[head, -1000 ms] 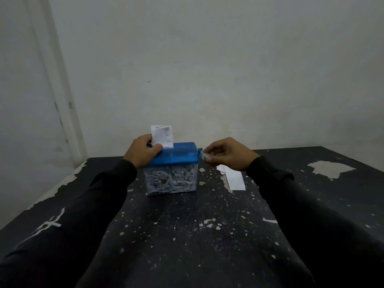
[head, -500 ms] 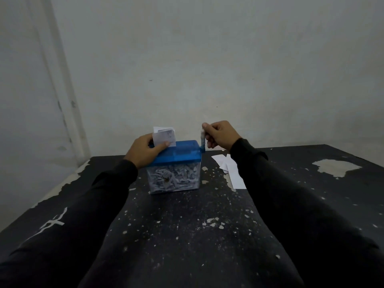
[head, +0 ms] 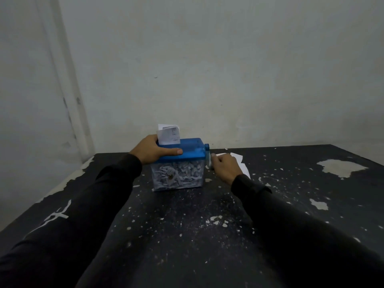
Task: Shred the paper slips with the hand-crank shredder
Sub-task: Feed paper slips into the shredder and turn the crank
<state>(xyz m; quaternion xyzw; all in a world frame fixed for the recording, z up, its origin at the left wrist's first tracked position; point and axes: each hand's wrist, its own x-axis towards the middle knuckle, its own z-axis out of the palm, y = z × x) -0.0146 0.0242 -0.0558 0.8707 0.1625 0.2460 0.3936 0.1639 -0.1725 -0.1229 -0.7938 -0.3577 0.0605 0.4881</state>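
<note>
At the far left, the pale wall [head: 41, 100] met the worn black table [head: 187, 235], whose paint had flaked away in light patches. The left hand [head: 154, 151] gripped the blue lid [head: 187, 151] of the hand-crank shredder [head: 178, 165], thumb laid along the front edge and fingers curled over the back, pinning the unit down exactly as it had a second before. A printed paper slip [head: 169, 136] stood upright in the feed slot just beside that hand, folded over at its top, and it appeared to sit about as high as it had half a second earlier, so little of it had been drawn in yet. Below the lid, the clear bin [head: 177, 176] was packed with grey-white shreds. At the shredder's right end, the crank [head: 208, 155] had swung: half a second ago its handle pointed up above the lid, and now it hung down beside the bin. The right hand [head: 225, 168] had followed it round, dropping from above the lid to a spot low by the bin's side, fingers curled and pinching the handle's grip. That marked roughly half a turn completed, which I judged meant shredding of this slip was under way but far from finished. Behind that hand, more white slips [head: 239, 160] lay on the table awaiting their turn.
</note>
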